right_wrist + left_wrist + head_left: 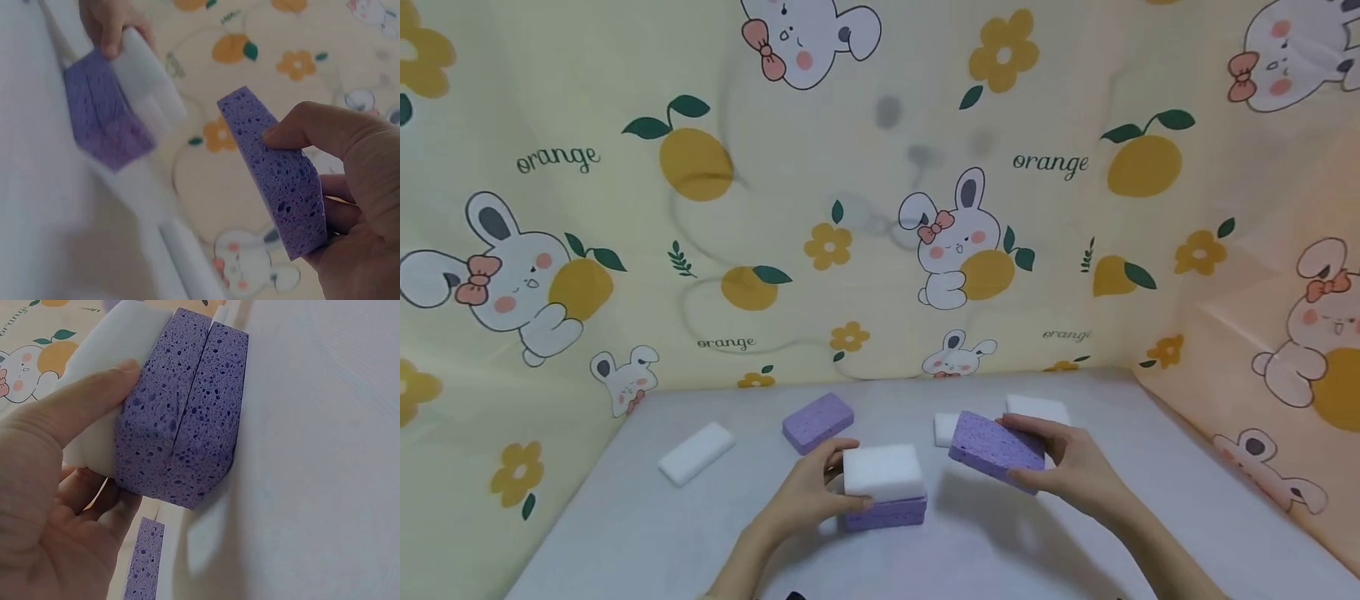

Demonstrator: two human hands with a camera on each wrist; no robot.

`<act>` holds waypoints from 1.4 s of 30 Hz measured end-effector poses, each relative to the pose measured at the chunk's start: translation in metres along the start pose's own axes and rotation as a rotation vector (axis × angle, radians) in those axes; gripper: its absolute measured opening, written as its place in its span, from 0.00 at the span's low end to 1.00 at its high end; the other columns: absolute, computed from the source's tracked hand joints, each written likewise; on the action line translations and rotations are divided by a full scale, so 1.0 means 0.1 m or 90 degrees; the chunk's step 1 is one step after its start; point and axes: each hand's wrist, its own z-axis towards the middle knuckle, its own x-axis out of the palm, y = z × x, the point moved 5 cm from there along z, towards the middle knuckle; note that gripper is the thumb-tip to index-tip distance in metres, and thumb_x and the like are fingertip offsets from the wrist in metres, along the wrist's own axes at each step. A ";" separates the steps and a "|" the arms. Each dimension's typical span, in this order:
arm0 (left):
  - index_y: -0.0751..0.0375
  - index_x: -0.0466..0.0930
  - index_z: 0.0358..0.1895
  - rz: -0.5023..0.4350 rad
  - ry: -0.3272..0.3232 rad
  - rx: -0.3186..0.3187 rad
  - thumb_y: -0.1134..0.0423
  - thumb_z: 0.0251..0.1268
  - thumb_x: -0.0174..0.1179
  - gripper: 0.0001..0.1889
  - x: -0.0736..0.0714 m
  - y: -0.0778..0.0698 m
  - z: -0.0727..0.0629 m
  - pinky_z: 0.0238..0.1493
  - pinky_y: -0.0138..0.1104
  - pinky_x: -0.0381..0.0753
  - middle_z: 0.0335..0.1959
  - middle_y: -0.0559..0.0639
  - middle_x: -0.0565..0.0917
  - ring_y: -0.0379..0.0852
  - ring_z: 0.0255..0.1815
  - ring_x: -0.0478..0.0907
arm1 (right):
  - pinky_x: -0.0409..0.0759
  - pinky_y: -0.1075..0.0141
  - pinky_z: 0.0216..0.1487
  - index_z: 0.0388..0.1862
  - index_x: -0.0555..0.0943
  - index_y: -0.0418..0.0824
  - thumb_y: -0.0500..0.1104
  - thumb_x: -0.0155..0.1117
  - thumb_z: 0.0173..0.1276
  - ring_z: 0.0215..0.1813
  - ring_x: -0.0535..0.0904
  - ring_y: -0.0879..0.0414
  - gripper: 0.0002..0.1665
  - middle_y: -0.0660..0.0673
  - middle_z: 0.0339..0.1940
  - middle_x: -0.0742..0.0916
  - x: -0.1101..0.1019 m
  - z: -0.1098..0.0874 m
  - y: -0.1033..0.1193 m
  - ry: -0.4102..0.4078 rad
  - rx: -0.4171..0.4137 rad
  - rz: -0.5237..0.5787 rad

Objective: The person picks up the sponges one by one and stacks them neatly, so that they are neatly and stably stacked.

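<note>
Two purple sponges (886, 514) are stacked on the table, and a white sponge block (883, 471) lies on top of them. My left hand (808, 487) grips this stack from its left side. Its thumb lies on the white block, just above the seam with the purple in the left wrist view, while other fingers reach round the far side, partly hidden. To the right, my right hand (1078, 467) holds another purple sponge (996, 447) by its right end, tilted and raised above the table. The thumb and fingers (306, 125) pinch it in the right wrist view.
A purple sponge (817, 422) lies behind the left hand, and a white block (697, 454) at the left. Behind the raised sponge are two more white blocks, one partly covered (945, 429), the other (1037, 408) farther right. A patterned cloth (865, 317) borders the table.
</note>
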 end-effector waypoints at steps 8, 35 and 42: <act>0.64 0.67 0.68 0.006 -0.001 0.005 0.56 0.44 0.80 0.46 0.01 -0.04 0.02 0.68 0.54 0.65 0.61 0.55 0.77 0.59 0.66 0.69 | 0.72 0.74 0.60 0.64 0.78 0.41 0.40 0.81 0.51 0.63 0.74 0.50 0.39 0.45 0.61 0.81 0.25 0.21 0.23 0.049 -0.005 0.041; 0.52 0.70 0.65 -0.002 0.000 0.019 0.55 0.44 0.80 0.41 0.01 -0.02 0.03 0.69 0.49 0.66 0.59 0.45 0.79 0.51 0.65 0.71 | 0.73 0.61 0.64 0.66 0.77 0.42 0.39 0.79 0.53 0.63 0.74 0.54 0.39 0.50 0.62 0.81 0.94 0.71 0.56 0.219 -0.090 0.073; 0.49 0.70 0.66 0.004 -0.004 0.024 0.55 0.44 0.80 0.42 0.02 -0.03 0.02 0.69 0.49 0.65 0.60 0.44 0.78 0.49 0.65 0.71 | 0.72 0.59 0.65 0.66 0.76 0.39 0.38 0.78 0.52 0.63 0.74 0.55 0.41 0.51 0.61 0.82 1.02 0.73 0.59 0.239 -0.097 0.067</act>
